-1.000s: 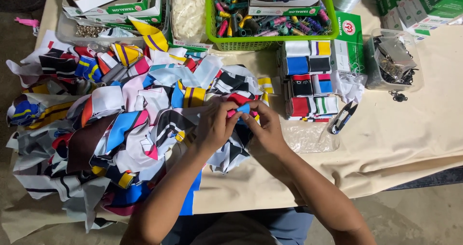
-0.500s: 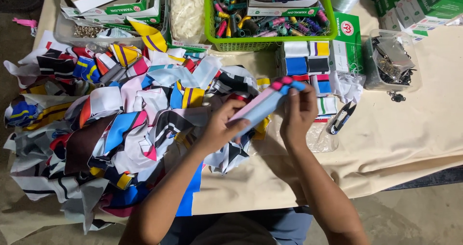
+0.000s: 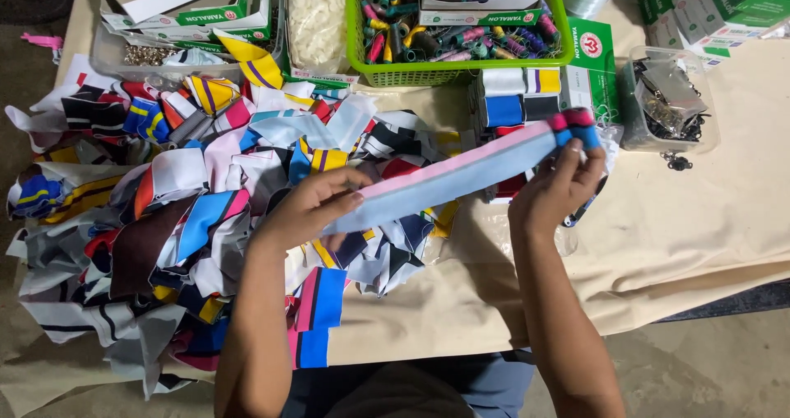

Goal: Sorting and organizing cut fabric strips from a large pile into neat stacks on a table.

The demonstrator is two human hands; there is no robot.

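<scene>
We are stretching a long strip of cloth (image 3: pixel 461 175) between both hands above the desk (image 3: pixel 699 220): the left hand (image 3: pixel 309 208) is pinching its lower, pale blue end, and the right hand (image 3: pixel 555 192) is gripping the upper end, where the pink and blue bands are showing. We are judging the strip light, soft and limp, so it is sagging wherever we are not holding it; taking it by the two ends, as we are doing, is keeping it flat. Its long axis is running on a slant, climbing from the lower left toward the upper right, with the banded end pointing at the clear tub of metal clips (image 3: pixel 666 97). Under and left of the strip, a heap of mixed coloured cloth pieces (image 3: pixel 164 212) is spreading over the desk. Just behind the right hand, folded cloth stacks (image 3: pixel 514 93) are standing, and beyond them a green basket of thread spools (image 3: pixel 457 19) is sitting beside green boxes (image 3: pixel 716 2).
</scene>
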